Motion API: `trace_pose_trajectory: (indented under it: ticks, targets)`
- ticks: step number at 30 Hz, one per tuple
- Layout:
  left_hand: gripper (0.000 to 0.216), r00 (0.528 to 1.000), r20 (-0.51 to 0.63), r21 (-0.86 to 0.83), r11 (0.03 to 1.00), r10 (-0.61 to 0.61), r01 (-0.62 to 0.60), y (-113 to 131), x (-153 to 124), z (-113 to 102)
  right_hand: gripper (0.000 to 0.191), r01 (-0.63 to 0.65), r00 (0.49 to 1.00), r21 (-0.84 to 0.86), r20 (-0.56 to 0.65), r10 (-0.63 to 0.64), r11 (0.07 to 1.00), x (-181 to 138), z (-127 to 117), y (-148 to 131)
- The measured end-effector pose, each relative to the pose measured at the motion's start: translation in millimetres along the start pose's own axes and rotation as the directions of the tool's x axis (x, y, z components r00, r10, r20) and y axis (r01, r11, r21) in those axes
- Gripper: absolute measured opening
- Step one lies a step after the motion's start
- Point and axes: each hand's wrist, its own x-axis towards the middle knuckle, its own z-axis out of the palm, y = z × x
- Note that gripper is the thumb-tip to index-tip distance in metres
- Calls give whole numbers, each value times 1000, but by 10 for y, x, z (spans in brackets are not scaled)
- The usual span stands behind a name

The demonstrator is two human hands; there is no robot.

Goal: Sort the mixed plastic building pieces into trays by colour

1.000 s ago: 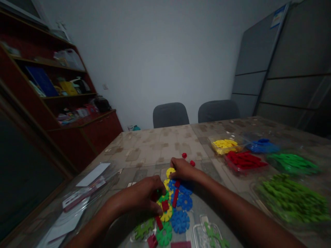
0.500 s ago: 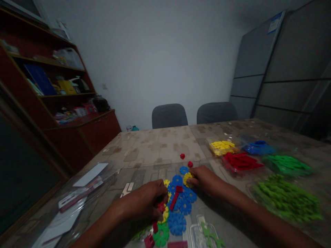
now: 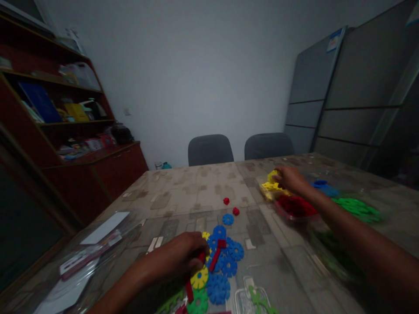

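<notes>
A flat cluster of blue, yellow, green and red snap-together discs (image 3: 218, 266) lies on the table in front of me. My left hand (image 3: 179, 256) rests on its left side, fingers curled and pinching a red piece there. My right hand (image 3: 290, 179) reaches far right to the clear tray of yellow pieces (image 3: 269, 186), its fingers closed among the yellow pieces. A lone blue disc (image 3: 228, 219) and two small red pieces (image 3: 235, 211) sit beyond the cluster.
Trays of red pieces (image 3: 296, 206), blue pieces (image 3: 324, 188) and green pieces (image 3: 356, 208) line the right side. A plastic bag with papers (image 3: 88, 255) lies at the left. Two grey chairs (image 3: 209, 149) stand behind the table, a wooden shelf unit (image 3: 65, 131) at left.
My right hand left the cluster, carrying a yellow disc rightward, and now sits at the yellow tray. My left hand stayed on the cluster. The camera turned slightly right.
</notes>
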Motion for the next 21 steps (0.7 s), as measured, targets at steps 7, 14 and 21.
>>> trace_pose_trajectory:
  ticks: [7, 14, 21]
  targets:
    - [20, 995, 77, -15, 998, -65, 66, 16, -63, -113, 26, 3, 1000, 60, 3, -3, 998, -121, -35, -9]
    - [27, 984, 88, -8, 988, -152, 153, 112, -195, -261, 23, 372, 845, 357, 251, -472, 857, -897, 548, -675]
    - [32, 998, 56, 11, 999, -42, 41, 225, -147, -153, 28, 458, 768, 331, 318, -555, 825, -1309, 1035, -982]
